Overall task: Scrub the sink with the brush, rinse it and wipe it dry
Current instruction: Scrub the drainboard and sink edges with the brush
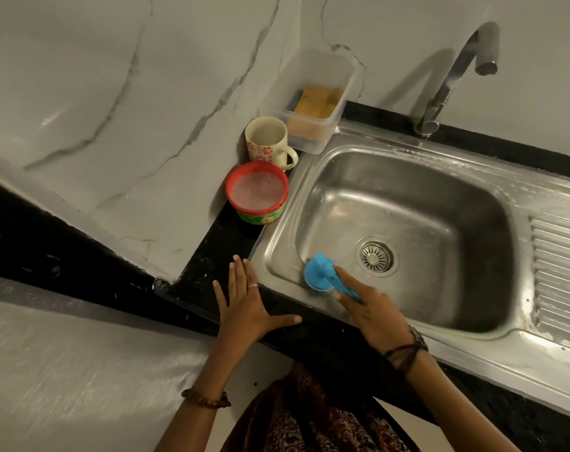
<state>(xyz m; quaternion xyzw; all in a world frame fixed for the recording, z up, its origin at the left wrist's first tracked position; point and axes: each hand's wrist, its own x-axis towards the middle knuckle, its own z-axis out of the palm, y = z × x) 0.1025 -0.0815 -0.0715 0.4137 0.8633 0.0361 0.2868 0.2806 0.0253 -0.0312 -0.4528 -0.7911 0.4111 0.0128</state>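
counter (pixel 211 256): black stone, runs round the basin; left side is where the body is braced.
sink (pixel 472 203): steel, 1 bowl, ribbed drainboard on its right. Walls look wet and streaky, no water running from the tap (pixel 453 76).
drain (pixel 377 255): strainer in the bowl floor, just right of the brush head.
left hand (pixel 247 305): flat on the counter edge, fingers spread, holding nothing. Good as a brace.
right hand (pixel 371 311): wrapped round the brush handle, index finger laid along it toward the head.
brush (pixel 319 272): blue, head down against the front-left corner of the bowl, where floor meets wall.
step: scrub, judged early, rinse and dry not started.
how: keep bristles square to the curve, short overlapping strokes, work corner to corner, then floor, finish round the strainer.
risk: splash toward the mug (pixel 267 140) and red tub (pixel 256 192) beside the rim.
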